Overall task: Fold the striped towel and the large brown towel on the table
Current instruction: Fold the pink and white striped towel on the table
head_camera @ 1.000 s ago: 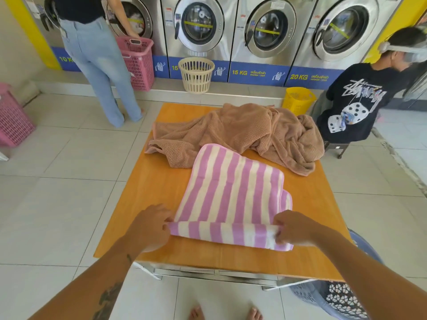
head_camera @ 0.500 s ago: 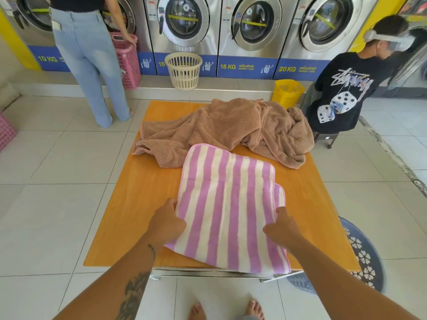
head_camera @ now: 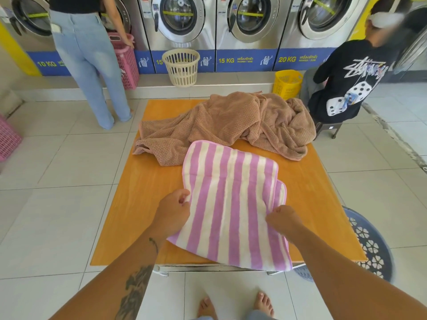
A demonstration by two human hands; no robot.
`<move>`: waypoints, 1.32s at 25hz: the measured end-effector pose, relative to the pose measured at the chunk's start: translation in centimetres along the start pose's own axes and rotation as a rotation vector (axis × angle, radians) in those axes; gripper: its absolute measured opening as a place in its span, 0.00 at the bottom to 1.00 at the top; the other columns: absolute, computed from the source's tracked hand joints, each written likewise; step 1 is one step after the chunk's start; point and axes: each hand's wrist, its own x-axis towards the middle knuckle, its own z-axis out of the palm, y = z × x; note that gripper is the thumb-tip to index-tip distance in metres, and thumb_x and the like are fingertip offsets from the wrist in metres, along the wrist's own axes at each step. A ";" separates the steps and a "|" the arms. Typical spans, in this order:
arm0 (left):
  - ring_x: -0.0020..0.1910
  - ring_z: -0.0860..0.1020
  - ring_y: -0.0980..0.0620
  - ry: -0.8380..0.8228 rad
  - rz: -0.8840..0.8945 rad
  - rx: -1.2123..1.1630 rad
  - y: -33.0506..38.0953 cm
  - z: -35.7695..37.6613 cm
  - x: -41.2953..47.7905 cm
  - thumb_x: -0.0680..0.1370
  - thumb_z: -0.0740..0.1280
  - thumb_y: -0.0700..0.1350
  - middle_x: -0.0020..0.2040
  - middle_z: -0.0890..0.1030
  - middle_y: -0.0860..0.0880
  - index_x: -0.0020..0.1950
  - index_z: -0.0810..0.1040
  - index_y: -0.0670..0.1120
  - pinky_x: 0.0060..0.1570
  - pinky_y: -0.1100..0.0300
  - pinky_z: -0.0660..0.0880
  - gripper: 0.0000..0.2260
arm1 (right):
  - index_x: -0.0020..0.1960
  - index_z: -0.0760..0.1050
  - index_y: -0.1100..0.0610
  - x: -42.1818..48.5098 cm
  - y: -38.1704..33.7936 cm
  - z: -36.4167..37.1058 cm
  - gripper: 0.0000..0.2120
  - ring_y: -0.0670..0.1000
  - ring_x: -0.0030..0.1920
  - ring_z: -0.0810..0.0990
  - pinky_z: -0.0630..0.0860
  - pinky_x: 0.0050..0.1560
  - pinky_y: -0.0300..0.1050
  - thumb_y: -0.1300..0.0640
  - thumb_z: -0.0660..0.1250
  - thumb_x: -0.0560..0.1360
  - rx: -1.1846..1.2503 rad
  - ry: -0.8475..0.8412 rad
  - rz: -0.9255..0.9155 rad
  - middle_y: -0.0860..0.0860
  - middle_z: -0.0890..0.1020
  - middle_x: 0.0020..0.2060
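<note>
The striped towel, pink and white, lies folded on the near half of the wooden table; its near edge hangs slightly over the table's front. My left hand pinches the towel's left edge. My right hand grips its right edge, where a lower layer sticks out. The large brown towel lies crumpled in a heap across the far half of the table, its near fringe under the striped towel's far edge.
A dark blue basket sits on the floor at the table's right. One person stands at the far left by a pink basket. Another person sits at the far right. Cream and yellow baskets stand before the washing machines.
Both hands lifted the striped towel's near edge, carried it away from me over the towel, and now hold the sides farther up. The brown towel has not moved.
</note>
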 end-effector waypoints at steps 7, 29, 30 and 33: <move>0.29 0.74 0.56 0.061 0.058 0.003 0.4 -1.2 -0.4 0.78 0.58 0.34 0.64 0.74 0.51 0.58 0.79 0.52 0.27 0.63 0.71 0.18 | 0.45 0.77 0.64 -2.3 -0.7 -3.8 0.04 0.57 0.40 0.81 0.75 0.42 0.47 0.68 0.71 0.71 0.468 -0.161 -0.030 0.60 0.82 0.43; 0.43 0.79 0.45 -0.064 -0.035 0.201 2.7 2.1 2.3 0.80 0.61 0.42 0.66 0.75 0.44 0.76 0.63 0.48 0.33 0.58 0.71 0.24 | 0.38 0.75 0.58 -0.8 1.0 -2.3 0.05 0.57 0.38 0.76 0.68 0.33 0.42 0.56 0.65 0.68 0.066 0.078 0.116 0.55 0.76 0.36; 0.40 0.78 0.46 -0.048 -0.050 0.201 2.7 2.6 2.2 0.79 0.62 0.41 0.61 0.77 0.45 0.77 0.61 0.48 0.31 0.58 0.69 0.26 | 0.33 0.72 0.57 -1.0 1.1 -2.3 0.05 0.57 0.38 0.74 0.64 0.32 0.42 0.55 0.62 0.65 -0.018 0.089 0.072 0.55 0.74 0.37; 0.39 0.77 0.45 -0.004 -0.190 0.254 3.3 3.6 2.0 0.75 0.65 0.42 0.48 0.78 0.46 0.70 0.63 0.46 0.30 0.57 0.69 0.24 | 0.30 0.65 0.53 -1.6 0.8 -2.1 0.05 0.58 0.44 0.70 0.64 0.40 0.46 0.55 0.59 0.64 -0.058 0.104 -0.046 0.55 0.70 0.43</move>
